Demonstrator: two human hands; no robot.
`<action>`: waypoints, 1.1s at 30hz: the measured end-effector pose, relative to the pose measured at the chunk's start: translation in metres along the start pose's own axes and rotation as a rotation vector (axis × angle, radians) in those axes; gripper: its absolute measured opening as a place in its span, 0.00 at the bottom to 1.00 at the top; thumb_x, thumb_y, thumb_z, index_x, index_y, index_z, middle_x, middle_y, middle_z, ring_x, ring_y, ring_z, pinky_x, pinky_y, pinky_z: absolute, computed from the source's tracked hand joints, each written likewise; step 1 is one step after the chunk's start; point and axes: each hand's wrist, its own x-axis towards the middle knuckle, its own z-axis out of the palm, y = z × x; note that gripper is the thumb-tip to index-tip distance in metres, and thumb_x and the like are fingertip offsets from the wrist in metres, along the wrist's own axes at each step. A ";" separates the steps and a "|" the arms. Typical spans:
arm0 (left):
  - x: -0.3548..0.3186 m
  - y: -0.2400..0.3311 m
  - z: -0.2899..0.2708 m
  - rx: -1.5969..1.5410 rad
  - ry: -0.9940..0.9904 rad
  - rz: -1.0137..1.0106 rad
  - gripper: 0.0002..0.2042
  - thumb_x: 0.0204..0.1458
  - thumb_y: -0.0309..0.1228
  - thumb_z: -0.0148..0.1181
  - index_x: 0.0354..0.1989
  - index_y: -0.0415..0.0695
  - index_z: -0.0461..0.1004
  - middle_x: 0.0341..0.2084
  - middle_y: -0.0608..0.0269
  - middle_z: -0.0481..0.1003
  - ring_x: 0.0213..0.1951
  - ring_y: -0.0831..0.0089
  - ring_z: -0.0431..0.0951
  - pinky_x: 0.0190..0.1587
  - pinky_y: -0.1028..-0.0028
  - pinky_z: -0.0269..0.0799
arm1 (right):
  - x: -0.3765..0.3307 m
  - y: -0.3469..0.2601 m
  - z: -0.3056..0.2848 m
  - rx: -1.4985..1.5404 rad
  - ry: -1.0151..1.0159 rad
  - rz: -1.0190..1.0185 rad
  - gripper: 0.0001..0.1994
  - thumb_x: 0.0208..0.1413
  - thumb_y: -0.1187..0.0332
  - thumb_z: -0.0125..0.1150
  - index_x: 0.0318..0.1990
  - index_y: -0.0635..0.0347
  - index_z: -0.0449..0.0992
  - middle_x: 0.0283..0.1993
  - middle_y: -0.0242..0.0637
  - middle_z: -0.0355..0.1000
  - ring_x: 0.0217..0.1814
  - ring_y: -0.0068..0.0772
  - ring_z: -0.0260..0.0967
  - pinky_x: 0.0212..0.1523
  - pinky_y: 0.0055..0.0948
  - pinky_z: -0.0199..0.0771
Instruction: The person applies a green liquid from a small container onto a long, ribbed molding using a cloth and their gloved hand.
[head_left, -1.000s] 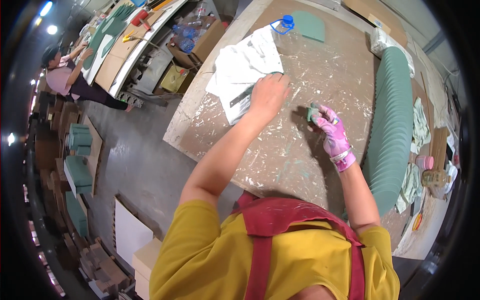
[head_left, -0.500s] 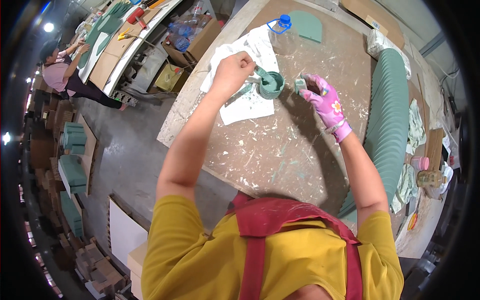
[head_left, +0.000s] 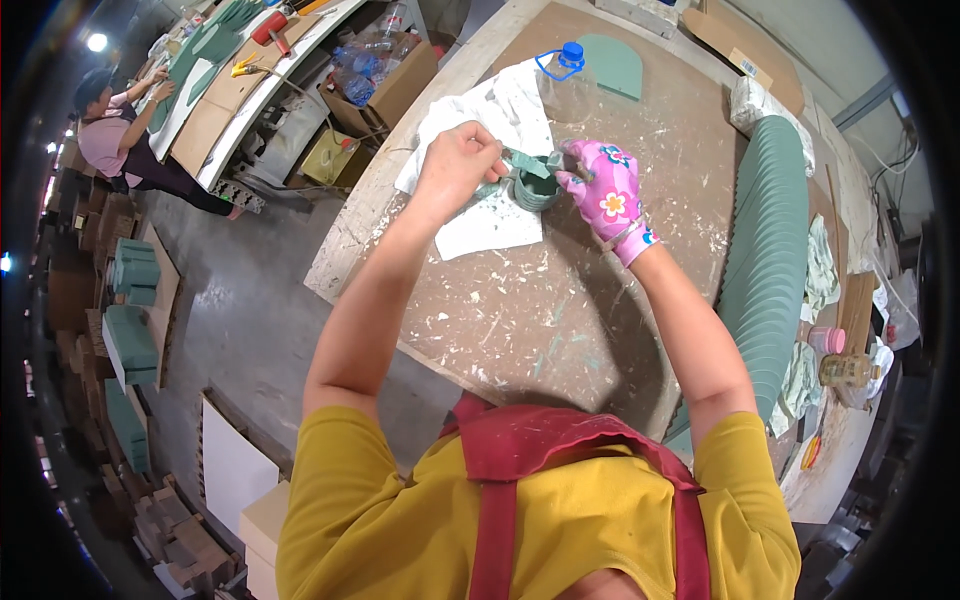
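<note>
My bare left hand (head_left: pixel 458 172) pinches the end of a flat, green-smeared strip (head_left: pixel 528 163), perhaps a spatula or brush. The strip lies across the mouth of a small round pot (head_left: pixel 534 196) coated in green paint or paste. Close by on the right, my right hand (head_left: pixel 606 190), in a pink flowered glove, has its fingers closed at the pot's rim. A small pale-green block (head_left: pixel 556 160) shows at those fingertips, touching or nearly touching the strip. Beneath the pot spreads a green-stained white cloth (head_left: pixel 480 110).
Behind the pot stands a clear bottle (head_left: pixel 570 90) with a blue cap, beside a green arched panel (head_left: pixel 612 65). A long row of stacked green pieces (head_left: pixel 768 260) lines the right of the scuffed table (head_left: pixel 500 320). A co-worker (head_left: pixel 110 135) bends over another bench at far left.
My right hand has moved left to the pot, bringing the small block to the strip. My left hand has shifted slightly down, still pinching the strip.
</note>
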 end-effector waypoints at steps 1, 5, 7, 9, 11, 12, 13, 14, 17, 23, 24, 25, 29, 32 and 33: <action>0.000 -0.003 0.000 -0.002 0.001 0.002 0.06 0.52 0.27 0.56 0.28 0.37 0.71 0.21 0.59 0.78 0.23 0.79 0.74 0.28 0.79 0.68 | -0.002 -0.001 -0.002 0.032 0.009 0.006 0.15 0.47 0.66 0.64 0.45 0.54 0.77 0.39 0.38 0.77 0.46 0.42 0.72 0.50 0.39 0.64; -0.003 -0.001 0.005 0.029 0.002 -0.018 0.06 0.53 0.27 0.56 0.29 0.37 0.71 0.21 0.59 0.78 0.24 0.79 0.75 0.29 0.79 0.68 | -0.002 -0.002 -0.001 0.056 0.066 -0.087 0.14 0.48 0.65 0.63 0.44 0.54 0.77 0.39 0.38 0.77 0.45 0.42 0.72 0.49 0.39 0.63; -0.008 0.003 0.009 0.015 -0.033 -0.032 0.06 0.54 0.27 0.56 0.30 0.38 0.71 0.22 0.59 0.78 0.24 0.79 0.75 0.30 0.80 0.68 | 0.000 0.004 0.003 -0.047 -0.036 -0.023 0.14 0.48 0.64 0.63 0.44 0.54 0.77 0.38 0.38 0.76 0.44 0.42 0.72 0.48 0.39 0.64; -0.014 0.005 0.006 0.070 0.047 -0.052 0.05 0.54 0.27 0.56 0.30 0.38 0.71 0.21 0.59 0.77 0.24 0.79 0.75 0.30 0.80 0.68 | -0.002 0.008 0.001 -0.077 -0.031 -0.013 0.16 0.48 0.65 0.63 0.47 0.54 0.77 0.41 0.41 0.76 0.45 0.43 0.73 0.48 0.39 0.68; -0.018 0.003 0.004 0.042 0.069 -0.071 0.05 0.55 0.28 0.55 0.31 0.38 0.70 0.22 0.59 0.78 0.25 0.79 0.74 0.30 0.80 0.67 | -0.008 0.015 0.003 0.367 0.005 0.189 0.19 0.50 0.67 0.63 0.51 0.57 0.75 0.45 0.44 0.76 0.45 0.41 0.75 0.47 0.37 0.71; -0.020 0.001 0.004 0.015 0.089 -0.093 0.05 0.55 0.28 0.55 0.32 0.38 0.70 0.23 0.58 0.78 0.25 0.79 0.74 0.30 0.81 0.67 | -0.008 0.025 0.006 0.695 -0.079 0.339 0.21 0.53 0.67 0.62 0.56 0.62 0.71 0.46 0.42 0.76 0.46 0.34 0.75 0.47 0.32 0.73; -0.023 -0.002 0.005 0.011 0.092 -0.092 0.05 0.55 0.28 0.55 0.32 0.38 0.70 0.23 0.58 0.78 0.25 0.79 0.74 0.30 0.81 0.67 | -0.012 0.031 0.007 0.691 -0.081 0.337 0.21 0.53 0.67 0.62 0.56 0.62 0.71 0.46 0.42 0.76 0.46 0.34 0.75 0.47 0.32 0.73; -0.027 -0.009 0.005 -0.124 0.100 -0.135 0.05 0.55 0.28 0.55 0.33 0.39 0.70 0.25 0.58 0.78 0.26 0.79 0.74 0.30 0.81 0.66 | -0.013 0.028 0.004 0.874 -0.068 0.440 0.22 0.54 0.67 0.62 0.56 0.64 0.70 0.45 0.40 0.76 0.46 0.32 0.75 0.46 0.29 0.73; -0.035 -0.026 0.008 -0.337 0.133 -0.238 0.05 0.56 0.28 0.55 0.36 0.40 0.69 0.29 0.57 0.78 0.28 0.79 0.74 0.31 0.82 0.66 | -0.016 0.023 -0.005 1.034 -0.065 0.616 0.20 0.57 0.66 0.60 0.54 0.67 0.70 0.42 0.36 0.77 0.41 0.27 0.75 0.39 0.22 0.73; -0.053 -0.041 0.031 -0.698 0.136 -0.384 0.07 0.57 0.28 0.55 0.40 0.40 0.67 0.36 0.57 0.77 0.33 0.76 0.75 0.32 0.82 0.68 | -0.020 0.022 -0.008 1.311 -0.146 0.743 0.06 0.60 0.68 0.54 0.42 0.57 0.73 0.36 0.32 0.77 0.30 0.22 0.73 0.30 0.20 0.71; -0.056 -0.041 0.036 -0.809 0.149 -0.405 0.07 0.57 0.29 0.55 0.41 0.40 0.67 0.36 0.57 0.77 0.33 0.76 0.75 0.33 0.82 0.69 | -0.020 0.020 -0.007 1.322 -0.146 0.766 0.06 0.60 0.68 0.54 0.41 0.57 0.73 0.36 0.32 0.77 0.30 0.22 0.73 0.29 0.20 0.70; -0.058 -0.042 0.040 -0.921 0.161 -0.424 0.07 0.58 0.29 0.55 0.41 0.40 0.67 0.37 0.56 0.77 0.34 0.75 0.76 0.34 0.82 0.70 | -0.020 0.018 -0.006 1.333 -0.145 0.789 0.05 0.60 0.69 0.53 0.40 0.57 0.74 0.35 0.32 0.77 0.29 0.22 0.73 0.28 0.20 0.70; -0.070 -0.040 0.051 -1.041 0.162 -0.476 0.07 0.59 0.29 0.55 0.41 0.41 0.68 0.38 0.58 0.77 0.37 0.74 0.76 0.35 0.81 0.71 | -0.017 0.004 -0.001 1.339 -0.064 0.879 0.06 0.61 0.68 0.53 0.39 0.58 0.74 0.34 0.32 0.77 0.29 0.22 0.71 0.27 0.19 0.69; -0.072 -0.044 0.064 -1.049 0.125 -0.455 0.06 0.59 0.30 0.56 0.40 0.43 0.68 0.39 0.58 0.77 0.38 0.73 0.76 0.35 0.80 0.70 | -0.015 -0.005 -0.003 1.431 -0.103 0.874 0.06 0.61 0.69 0.52 0.38 0.59 0.73 0.33 0.34 0.74 0.28 0.22 0.67 0.26 0.21 0.68; -0.073 -0.045 0.065 -1.031 0.118 -0.436 0.06 0.59 0.30 0.56 0.40 0.43 0.68 0.39 0.58 0.77 0.38 0.73 0.76 0.35 0.80 0.70 | -0.016 -0.007 -0.002 1.432 -0.108 0.870 0.06 0.61 0.69 0.52 0.38 0.59 0.73 0.33 0.34 0.74 0.28 0.22 0.67 0.26 0.21 0.68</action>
